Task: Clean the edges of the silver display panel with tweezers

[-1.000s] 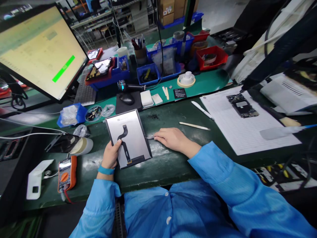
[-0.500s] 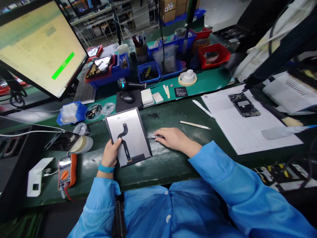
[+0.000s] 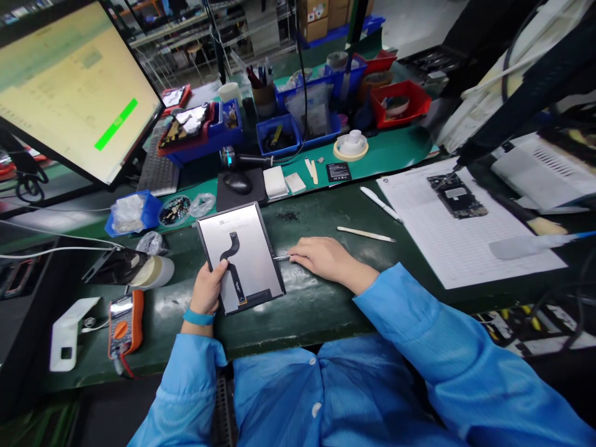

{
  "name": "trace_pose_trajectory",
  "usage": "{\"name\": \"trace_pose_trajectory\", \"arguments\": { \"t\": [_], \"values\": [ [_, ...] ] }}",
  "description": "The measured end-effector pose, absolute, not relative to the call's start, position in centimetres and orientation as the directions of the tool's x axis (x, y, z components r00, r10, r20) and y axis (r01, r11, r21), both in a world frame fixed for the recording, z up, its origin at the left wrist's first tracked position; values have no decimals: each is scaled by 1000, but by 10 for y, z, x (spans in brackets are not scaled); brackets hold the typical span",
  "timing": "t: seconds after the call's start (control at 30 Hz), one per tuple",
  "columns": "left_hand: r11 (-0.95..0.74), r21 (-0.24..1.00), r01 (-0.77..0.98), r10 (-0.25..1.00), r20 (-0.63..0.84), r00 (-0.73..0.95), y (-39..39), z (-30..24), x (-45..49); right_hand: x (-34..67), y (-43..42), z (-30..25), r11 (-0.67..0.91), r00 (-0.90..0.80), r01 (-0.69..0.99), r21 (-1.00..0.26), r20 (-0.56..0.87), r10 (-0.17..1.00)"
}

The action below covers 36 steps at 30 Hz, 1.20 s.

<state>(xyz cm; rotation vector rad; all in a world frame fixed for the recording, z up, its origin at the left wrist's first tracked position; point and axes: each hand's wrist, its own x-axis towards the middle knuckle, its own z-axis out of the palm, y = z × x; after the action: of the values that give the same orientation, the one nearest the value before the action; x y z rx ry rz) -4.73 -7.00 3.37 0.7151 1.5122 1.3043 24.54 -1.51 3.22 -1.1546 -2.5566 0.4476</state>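
Head camera showed the flat display panel pale face up over the green bench, in front of your body and a little to your left; you couldn't tell from above whether its whole underside rested there. Your left hand was closed on its left edge, thumb over the face at the dark ribbon cable, fingers out of sight beneath. Your right hand was drawn together, thumb and forefinger pinching a slim metal tool whose tip met the panel's right edge; whether it went under was unclear.

The panel looked light for its size, thin and stiff, probably glass-backed, so bending or a hard press in the middle would likely have cracked or marked it. Its smooth face was probably slippery. The ribbon seemed soft and easily creased, its joint near the bottom the weakest spot, so your thumb would have been better off it. The safest hold was by the dark outer borders, supported flat from below.
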Motion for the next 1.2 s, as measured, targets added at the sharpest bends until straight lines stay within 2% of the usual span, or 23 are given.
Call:
{"name": "trace_pose_trajectory", "arguments": {
  "t": [0.2,0.37,0.53,0.7,0.9,1.07,1.2],
  "values": [
    [252,955,-157,885,-293,-363,-70,34,-47,246,-16,35,597,-618,663,-452,121,777],
    [245,956,-160,889,-288,-356,-70,34,-47,246,-15,37,614,-630,676,-408,115,768],
    [239,955,-173,887,-288,-361,-70,34,-47,245,-16,36,596,-621,673,-438,103,777],
    [240,954,-180,887,-291,-359,-70,33,-47,246,-16,34,616,-631,670,-413,120,767],
    [239,955,-176,889,-288,-357,-70,32,-48,246,-16,33,585,-615,651,-484,116,780],
    [239,954,-181,889,-290,-355,-70,31,-49,246,-16,35,614,-632,664,-427,117,766],
    [240,956,-172,889,-287,-357,-71,32,-48,246,-17,35,598,-628,656,-460,107,771]
  ]
}}
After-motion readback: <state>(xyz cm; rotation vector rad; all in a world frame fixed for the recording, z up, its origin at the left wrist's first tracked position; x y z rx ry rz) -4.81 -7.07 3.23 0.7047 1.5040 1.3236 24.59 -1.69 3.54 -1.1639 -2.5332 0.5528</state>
